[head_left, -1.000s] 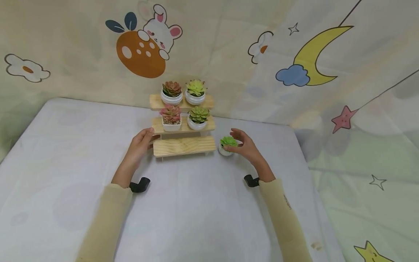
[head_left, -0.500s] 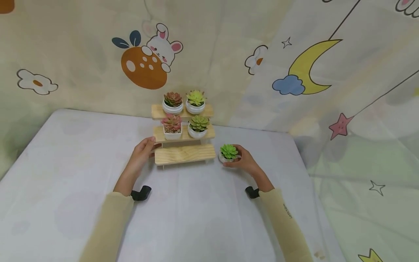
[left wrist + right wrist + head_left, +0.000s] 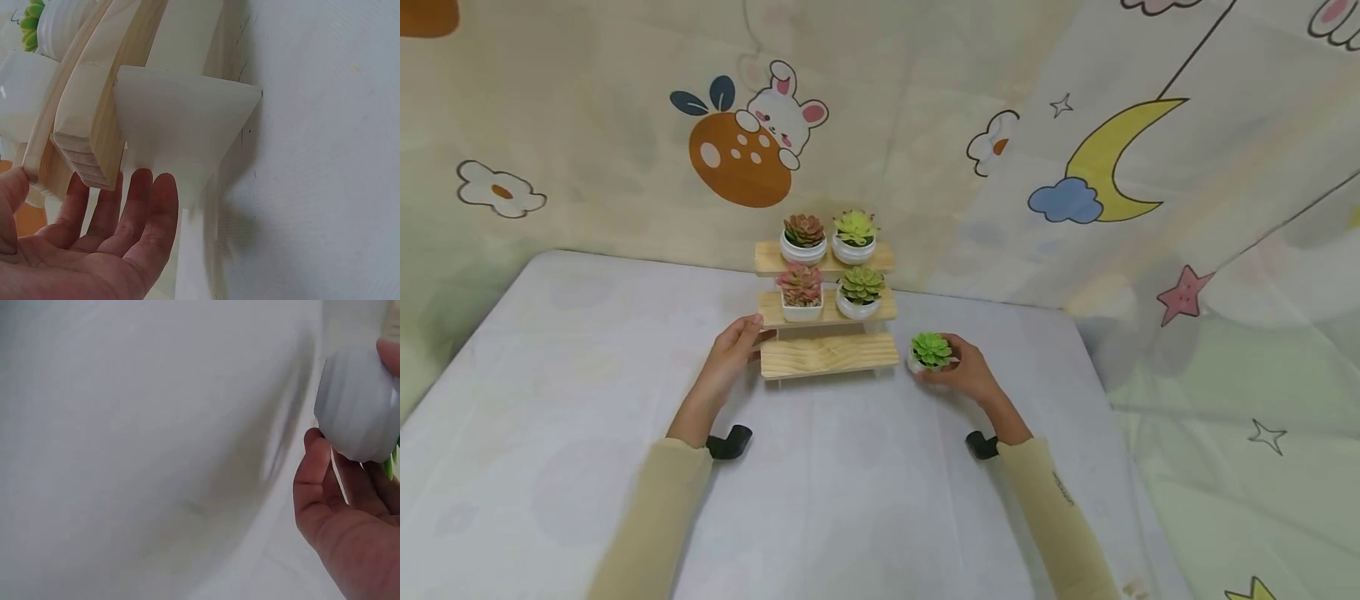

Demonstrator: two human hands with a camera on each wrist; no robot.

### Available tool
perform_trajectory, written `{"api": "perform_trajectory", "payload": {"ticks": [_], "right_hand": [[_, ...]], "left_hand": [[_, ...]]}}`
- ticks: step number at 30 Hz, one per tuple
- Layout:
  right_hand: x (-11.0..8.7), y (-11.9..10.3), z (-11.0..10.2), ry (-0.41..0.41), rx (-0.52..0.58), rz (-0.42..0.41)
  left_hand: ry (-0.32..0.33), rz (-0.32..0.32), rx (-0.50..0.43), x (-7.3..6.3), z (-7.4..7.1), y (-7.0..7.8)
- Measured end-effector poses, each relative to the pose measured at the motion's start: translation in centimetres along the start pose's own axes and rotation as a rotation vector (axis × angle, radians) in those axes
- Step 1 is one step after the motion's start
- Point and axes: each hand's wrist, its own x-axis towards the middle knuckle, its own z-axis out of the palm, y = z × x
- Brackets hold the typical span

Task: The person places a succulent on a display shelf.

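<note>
My right hand (image 3: 966,372) grips the white pot of a bright green succulent (image 3: 931,348), thumb on the near side and fingers curled behind. In the right wrist view the ribbed white pot (image 3: 356,406) sits between thumb and fingers, its leaves mostly hidden. A three-step wooden plant stand (image 3: 829,355) stands just to the left. My left hand (image 3: 730,350) holds the stand's left end, thumb on the middle step's edge. In the left wrist view the fingers (image 3: 140,206) curl under the wooden boards (image 3: 94,125) beside a white support (image 3: 181,112).
A reddish-brown succulent (image 3: 803,237) and a yellow-green succulent (image 3: 854,236) stand on the top step. On the middle step are a pink succulent (image 3: 801,292) in a square pot and a green succulent (image 3: 860,292). A printed curtain (image 3: 910,125) hangs behind the white table (image 3: 850,500).
My right hand has come down around the small pot, fingers now curled behind it. The left hand keeps its place on the stand. The head view has tilted upward.
</note>
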Motion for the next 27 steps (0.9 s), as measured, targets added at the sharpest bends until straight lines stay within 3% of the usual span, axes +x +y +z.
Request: {"api": "perform_trajectory", "payload": {"ticks": [6, 11, 18, 27], "right_hand": [[-0.8, -1.6, -0.1, 0.088, 0.009, -0.137], [-0.9, -4.0, 0.5, 0.098, 0.058, -0.208], [-0.7, -7.5, 3.0, 0.001, 0.113, -0.246], [0.5, -9.3, 6.3, -0.095, 0.124, -0.269]], "left_hand": [[0.007, -0.005, 0.001, 0.0, 0.3, -0.1], [0.008, 0.000, -0.001, 0.0, 0.1, 0.0], [0.014, 0.012, -0.007, 0.0, -0.1, 0.1], [0.009, -0.008, -0.006, 0.2, 0.0, 0.1]]}}
